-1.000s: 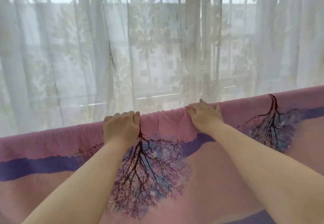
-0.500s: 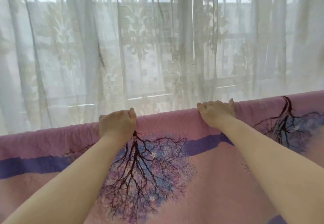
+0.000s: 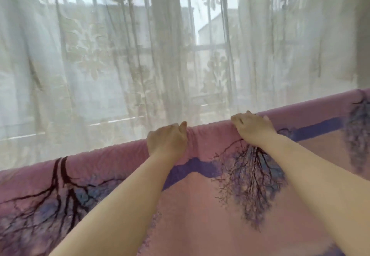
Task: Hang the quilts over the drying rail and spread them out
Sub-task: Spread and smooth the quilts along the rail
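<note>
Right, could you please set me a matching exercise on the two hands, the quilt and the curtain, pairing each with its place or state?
Column one:
1. left hand
2. right hand
3. quilt
4. lace curtain

Column two:
A. sheer and whitish, hanging behind
B. grips the top fold, its wrist over a dark tree print
C. pink, draped, its top fold running across the view
D. grips the top fold, its wrist over a purple band

Pairs: 1-D, 2-B, 3-C, 4-A
</note>
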Tool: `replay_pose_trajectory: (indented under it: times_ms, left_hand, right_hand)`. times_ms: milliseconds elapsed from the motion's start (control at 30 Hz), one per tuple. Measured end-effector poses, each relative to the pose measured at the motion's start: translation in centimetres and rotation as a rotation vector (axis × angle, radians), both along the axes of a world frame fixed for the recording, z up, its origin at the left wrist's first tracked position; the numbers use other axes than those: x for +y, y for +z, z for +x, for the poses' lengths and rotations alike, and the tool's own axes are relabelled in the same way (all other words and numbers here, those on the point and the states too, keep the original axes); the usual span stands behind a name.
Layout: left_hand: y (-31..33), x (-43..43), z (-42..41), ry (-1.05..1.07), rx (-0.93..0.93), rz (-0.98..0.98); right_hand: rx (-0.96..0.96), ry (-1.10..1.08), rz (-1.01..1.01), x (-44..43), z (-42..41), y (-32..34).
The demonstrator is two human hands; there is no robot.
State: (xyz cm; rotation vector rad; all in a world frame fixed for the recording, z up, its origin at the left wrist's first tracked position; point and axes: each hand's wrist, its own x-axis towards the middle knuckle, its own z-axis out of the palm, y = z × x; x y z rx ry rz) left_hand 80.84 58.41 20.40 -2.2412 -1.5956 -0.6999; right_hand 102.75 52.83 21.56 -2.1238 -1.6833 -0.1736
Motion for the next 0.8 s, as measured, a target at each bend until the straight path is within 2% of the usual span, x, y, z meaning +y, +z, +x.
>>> replay_pose_trajectory:
  times_ms: [67,167,300,567,700,800]
  left_hand:
    - [-0.3,-0.5,0.4,0.045,-0.008,0.072]
    - [-0.5,-1.6,1.5,0.078,-0.038,0.115]
    - [-0.1,-2.1,0.9,0.197,-0.101,0.047]
    - [1.3,-1.3,3.3,0.315,-0.121,-0.044]
    - [1.7,-1.0,11.5,0.064,-0.151,0.083]
    - [1.7,-0.5,18.8,-0.09,-0.198,0.031]
  right_hand:
    - [-0.07,0.02,-0.079,-0.2,2.2,0.1]
    - [-0.153,0.075,-0.082,0.3,4.6,0.0]
    - [-0.071,0.132,-0.023,1.0,6.1,-0.8]
    - [-0.129,0.1,-0.121,2.9,8.9,0.6]
    - [-0.076,0.089,-0.137,4.3,8.6,1.0]
    - [0.135,0.219,0.044,4.9,9.6,0.4]
